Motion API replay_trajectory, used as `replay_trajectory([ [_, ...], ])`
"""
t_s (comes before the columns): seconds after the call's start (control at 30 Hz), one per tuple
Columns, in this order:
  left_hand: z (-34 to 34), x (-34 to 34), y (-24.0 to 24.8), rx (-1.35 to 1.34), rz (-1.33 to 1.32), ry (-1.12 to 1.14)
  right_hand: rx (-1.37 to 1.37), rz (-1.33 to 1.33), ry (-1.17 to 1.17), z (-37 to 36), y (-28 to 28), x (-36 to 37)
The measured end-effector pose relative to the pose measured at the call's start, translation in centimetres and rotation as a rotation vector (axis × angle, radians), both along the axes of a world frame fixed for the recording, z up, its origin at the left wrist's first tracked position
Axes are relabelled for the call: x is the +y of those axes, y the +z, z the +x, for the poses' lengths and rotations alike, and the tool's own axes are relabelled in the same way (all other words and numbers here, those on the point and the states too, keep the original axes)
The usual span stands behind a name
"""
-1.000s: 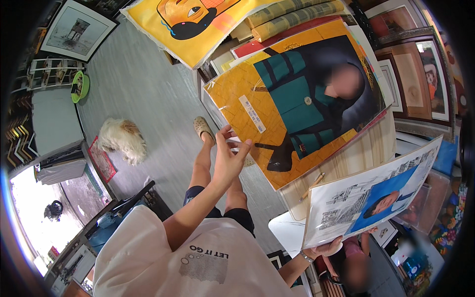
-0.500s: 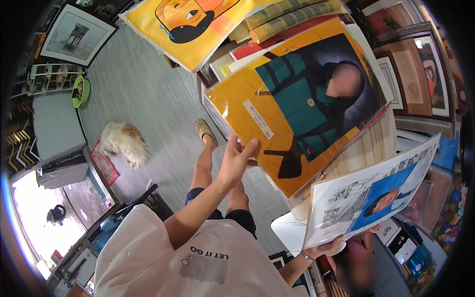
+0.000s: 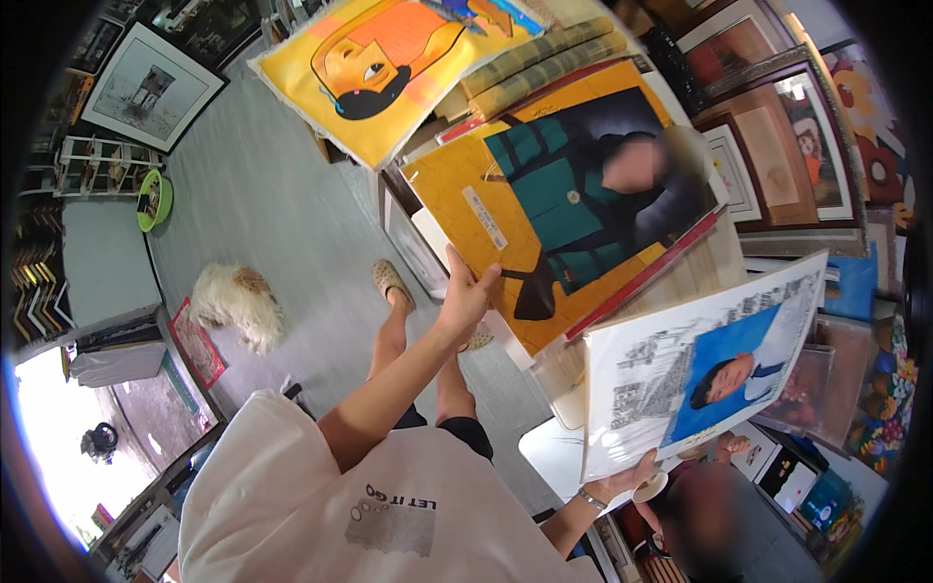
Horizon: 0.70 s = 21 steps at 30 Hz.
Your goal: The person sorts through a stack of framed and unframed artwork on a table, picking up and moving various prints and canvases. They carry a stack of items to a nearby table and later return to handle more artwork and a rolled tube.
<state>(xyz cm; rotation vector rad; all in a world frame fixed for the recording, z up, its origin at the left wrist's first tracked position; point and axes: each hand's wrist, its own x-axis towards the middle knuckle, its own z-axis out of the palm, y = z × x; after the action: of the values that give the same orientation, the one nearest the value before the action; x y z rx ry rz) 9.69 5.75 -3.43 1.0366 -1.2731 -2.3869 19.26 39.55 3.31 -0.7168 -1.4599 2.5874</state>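
Observation:
In my left hand is the near left corner of a large portrait print, thumb on top and fingers underneath. The print has a yellow ground and a figure in green and dark clothing, under a glossy clear cover. It rests over a stack on a table at a slight tilt. My right hand grips the lower edge of a white print, tilted up beside the stack. That one carries a grey building drawing and a blue-backed portrait photo. My right fingers are partly hidden behind it.
A yellow cartoon canvas and rolled checked fabric lie at the stack's far side. Framed pictures lean at right. Another person sits at lower right. A white dog lies on the floor at left.
The yellow portrait print has shifted left and settled lower over the stack, with my left hand still on its corner. The white print has moved slightly left with my right hand.

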Motion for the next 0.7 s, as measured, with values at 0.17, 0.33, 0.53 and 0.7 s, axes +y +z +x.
replay_trajectory([
  [0.17, -2.2, -3.1, 2.9, 0.108, -0.222, -0.222, -0.021, 0.044, -0.093, -0.2, 1.2, -0.3],
  [0.33, -4.5, -13.2, 11.7, 0.256, -0.369, -0.228, -0.043, -0.022, -0.059, -0.4, 3.3, -1.6],
  [0.53, -2.5, -26.9, 28.3, 0.4, -0.415, -0.294, 0.01, -0.152, 0.031, -0.3, 0.7, 0.3],
  [0.7, 2.9, -31.0, 38.9, 0.409, -0.618, -0.453, 0.098, -0.205, 0.208, -0.8, -1.2, 1.9],
])
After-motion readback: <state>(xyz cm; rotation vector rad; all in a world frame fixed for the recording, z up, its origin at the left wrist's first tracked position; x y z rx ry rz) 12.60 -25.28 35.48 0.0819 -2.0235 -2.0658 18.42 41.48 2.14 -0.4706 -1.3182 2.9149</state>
